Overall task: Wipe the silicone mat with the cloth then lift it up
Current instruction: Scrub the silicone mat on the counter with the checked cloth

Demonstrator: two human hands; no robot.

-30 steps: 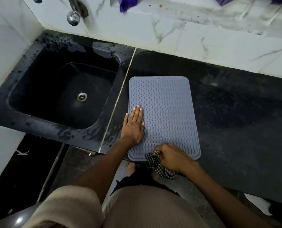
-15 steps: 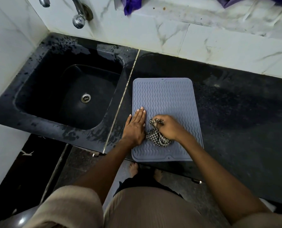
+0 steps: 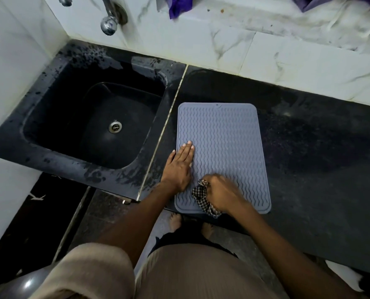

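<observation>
A grey silicone mat (image 3: 223, 143) with wavy ridges lies flat on the black counter (image 3: 320, 169), just right of the sink. My left hand (image 3: 178, 167) presses flat on the mat's left edge, fingers straight. My right hand (image 3: 220, 192) grips a bunched black-and-white checked cloth (image 3: 203, 200) and holds it against the mat's near part, close to the front edge. Part of the cloth hangs over that edge.
A black sink (image 3: 89, 126) with a metal drain sits to the left, a chrome tap (image 3: 109, 22) above it. White marble wall tiles run behind the counter. Purple fabric (image 3: 177, 5) lies on the ledge above. My feet show on the floor below the counter edge.
My right hand has drawn the cloth back from the mat's middle toward its near edge. My left hand stays pressed on the mat's left side.
</observation>
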